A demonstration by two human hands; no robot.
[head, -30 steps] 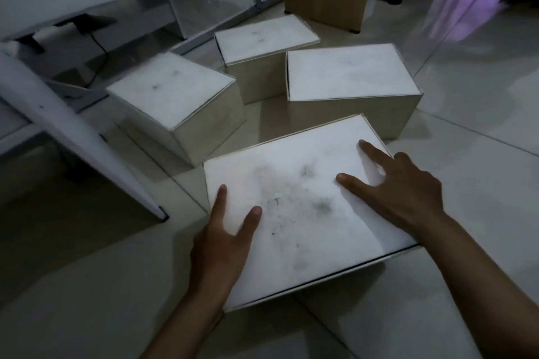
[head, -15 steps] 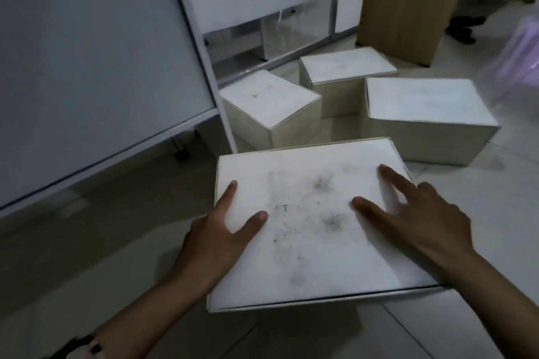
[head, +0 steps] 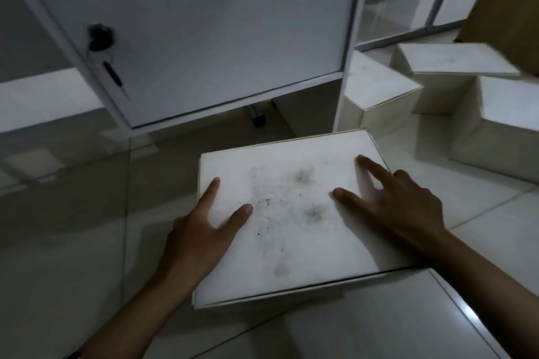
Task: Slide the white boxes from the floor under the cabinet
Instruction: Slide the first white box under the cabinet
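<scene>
**First box lined up, none under yet**

While the box (head: 288,213) sits flat on the floor (head: 73,242) in front of the cabinet (head: 204,32), I have both hands on its smudged lid. My left hand (head: 201,230) rests near the left edge with thumb and forefinger spread apart in a wide V; my other fingers drop over the side, where I cannot tell how they sit. My right hand (head: 399,207) lies nearer the right edge, fingers splayed and laid flat on the lid, gripping nothing. Neither hand pinches; both only press down.

The box's far edge lies near the dark gap (head: 233,125) below the cabinet door, but no part of it is under yet. So, by my reckoning, this one is aimed and ready for the push, not placed.

Three more boxes wait to the right, beyond the cabinet's leg (head: 342,102): one (head: 376,87) just beside the leg, one (head: 455,63) behind it, one (head: 507,114) at the frame's edge. All stand in the open. As far as I can see, the whole job is left.
</scene>
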